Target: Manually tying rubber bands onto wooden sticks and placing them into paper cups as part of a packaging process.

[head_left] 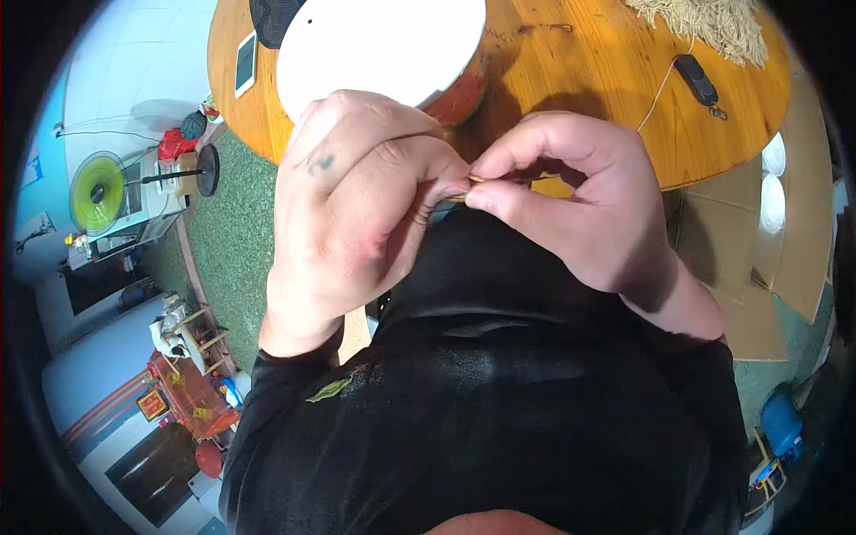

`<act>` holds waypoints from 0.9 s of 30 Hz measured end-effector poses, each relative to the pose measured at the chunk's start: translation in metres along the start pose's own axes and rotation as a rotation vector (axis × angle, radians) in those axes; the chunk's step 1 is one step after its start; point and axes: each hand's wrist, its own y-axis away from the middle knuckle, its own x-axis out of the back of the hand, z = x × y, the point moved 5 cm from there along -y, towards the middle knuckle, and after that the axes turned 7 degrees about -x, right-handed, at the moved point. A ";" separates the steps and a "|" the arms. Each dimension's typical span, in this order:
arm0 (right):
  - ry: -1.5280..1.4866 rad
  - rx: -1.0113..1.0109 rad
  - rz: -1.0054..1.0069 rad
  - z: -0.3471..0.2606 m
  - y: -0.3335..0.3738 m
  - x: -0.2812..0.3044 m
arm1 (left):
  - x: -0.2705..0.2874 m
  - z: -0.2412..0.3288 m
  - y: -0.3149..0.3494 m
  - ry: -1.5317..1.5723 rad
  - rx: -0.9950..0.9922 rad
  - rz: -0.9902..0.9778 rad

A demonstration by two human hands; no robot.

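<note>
My left hand (357,201) and my right hand (602,201) meet in front of my chest, just off the near edge of the table. Thumb and forefinger of the right hand are pinched on a thin brown strand (461,198), which looks like cord. The left hand's fingers are curled in to the same spot, gripping the strand; its fingertips are mostly hidden behind the back of the hand. From a bundle of beige cords (713,28) at the far right, one light cord (658,100) runs toward my right hand.
A round wooden table (588,76) carries a white round top (383,53) over a red container (459,94). A white phone (245,64) lies left, a small black device (695,80) right. A green fan (98,192) stands far left; flattened cardboard (722,241) covers floor at right.
</note>
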 end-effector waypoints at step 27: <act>0.283 0.402 0.520 0.038 -0.027 0.010 | -0.008 -0.070 -0.037 0.173 0.237 -0.399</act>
